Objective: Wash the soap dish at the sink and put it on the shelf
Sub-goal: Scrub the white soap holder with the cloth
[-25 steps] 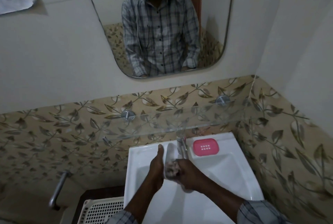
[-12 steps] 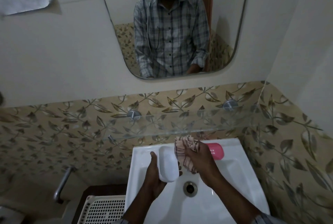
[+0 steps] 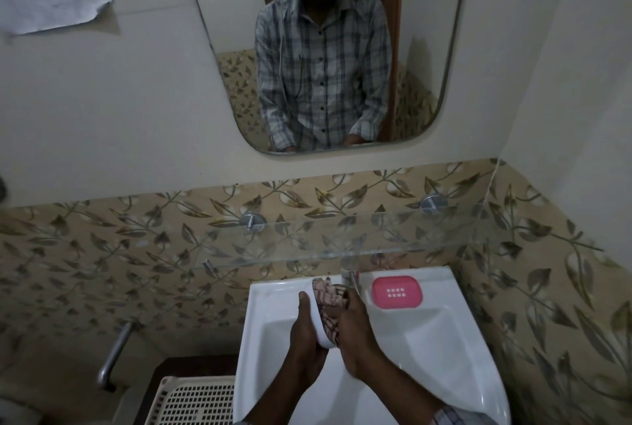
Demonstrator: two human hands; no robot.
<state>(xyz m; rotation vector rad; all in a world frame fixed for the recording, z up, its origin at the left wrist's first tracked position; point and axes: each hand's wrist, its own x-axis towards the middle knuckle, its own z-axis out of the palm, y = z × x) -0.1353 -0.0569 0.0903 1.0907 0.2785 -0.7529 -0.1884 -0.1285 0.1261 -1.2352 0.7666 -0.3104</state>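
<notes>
My left hand holds a white soap dish on edge over the white sink. My right hand presses a checked cloth against the dish's inner side. Only the dish's thin white rim shows between the hands. A pink perforated soap dish part lies flat on the sink's back ledge, right of the tap. The glass shelf runs along the tiled wall just above the sink, with nothing on it.
A mirror hangs above the shelf. A white plastic basket stands left of the sink, next to a metal handle. The right wall closes in beside the sink.
Half a second ago the hands were apart, with the dish's white back facing me and the cloth lifted. Now the dish is turned on edge and the cloth is pressed into it.
</notes>
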